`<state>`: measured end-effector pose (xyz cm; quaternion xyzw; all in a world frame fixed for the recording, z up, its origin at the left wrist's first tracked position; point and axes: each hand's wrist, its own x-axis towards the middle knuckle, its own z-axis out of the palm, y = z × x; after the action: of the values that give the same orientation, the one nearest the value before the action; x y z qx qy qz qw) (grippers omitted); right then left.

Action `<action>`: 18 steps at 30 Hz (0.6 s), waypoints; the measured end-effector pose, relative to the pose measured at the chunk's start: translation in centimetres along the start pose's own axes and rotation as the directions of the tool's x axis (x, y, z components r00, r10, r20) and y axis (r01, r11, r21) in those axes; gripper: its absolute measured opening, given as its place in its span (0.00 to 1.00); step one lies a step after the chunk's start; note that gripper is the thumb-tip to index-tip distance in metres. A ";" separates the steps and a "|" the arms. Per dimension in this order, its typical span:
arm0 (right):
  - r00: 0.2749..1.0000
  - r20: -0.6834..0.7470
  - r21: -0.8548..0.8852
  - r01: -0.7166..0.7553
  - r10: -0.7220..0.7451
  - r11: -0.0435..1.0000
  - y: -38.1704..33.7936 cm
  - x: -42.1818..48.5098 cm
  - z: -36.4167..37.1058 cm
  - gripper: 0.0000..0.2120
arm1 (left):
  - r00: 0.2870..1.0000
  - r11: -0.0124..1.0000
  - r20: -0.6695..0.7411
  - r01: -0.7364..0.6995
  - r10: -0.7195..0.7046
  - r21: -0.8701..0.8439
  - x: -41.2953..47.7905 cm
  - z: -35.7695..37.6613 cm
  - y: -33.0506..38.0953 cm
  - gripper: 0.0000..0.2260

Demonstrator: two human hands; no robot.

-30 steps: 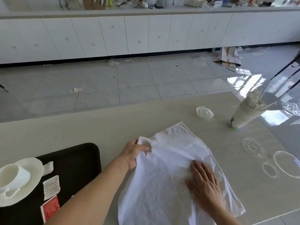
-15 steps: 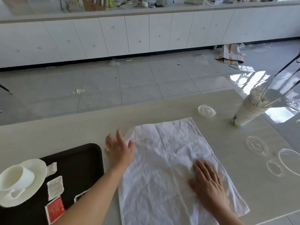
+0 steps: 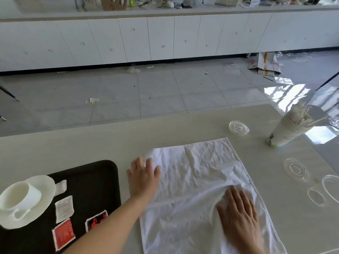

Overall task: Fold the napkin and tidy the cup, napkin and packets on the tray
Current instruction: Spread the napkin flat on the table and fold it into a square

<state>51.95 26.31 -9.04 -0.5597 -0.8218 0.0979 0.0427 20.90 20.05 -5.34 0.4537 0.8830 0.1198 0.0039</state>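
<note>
Napkin (image 3: 198, 180): plain white. Tray (image 3: 95, 173): black. Cup (image 3: 20, 197), saucer (image 3: 45, 186): white, unpatterned. Upper packet (image 3: 64, 208): white, faint print. Lower packet (image 3: 63, 233): red, white edge. Table (image 3: 91, 142): pale beige. Paper cups (image 3: 282, 134): white, dark print low down.

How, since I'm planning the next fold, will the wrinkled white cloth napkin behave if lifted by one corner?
Probably floppy: the wrinkled white cloth napkin bunches into ridges ahead of the right hand. Likely light, since it lies thin on the pale table. It may slide when pushed; the left hand rests at its edge.
</note>
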 end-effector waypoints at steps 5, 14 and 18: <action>1.000 0.025 -0.014 0.015 -0.015 1.000 0.2 0.1 -0.3 0.39 | 0.914 0.902 0.271 0.366 -0.302 -0.229 4.8 -0.7 -0.7 0.16; 0.992 0.110 -0.083 0.066 -0.057 0.994 -1.4 1.8 -0.2 0.44 | 0.994 0.995 -0.076 0.072 -0.077 -0.073 4.8 -2.0 -3.7 0.22; 0.991 0.107 -0.053 0.090 -0.084 0.994 -1.8 3.1 -0.5 0.41 | 0.915 0.921 0.119 -0.389 0.386 -0.001 -2.1 1.1 -0.5 0.23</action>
<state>49.23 28.62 -8.27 -0.5184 -0.8490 0.1012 -0.0125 21.87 18.34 -6.69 0.6258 0.7752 0.0815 0.0265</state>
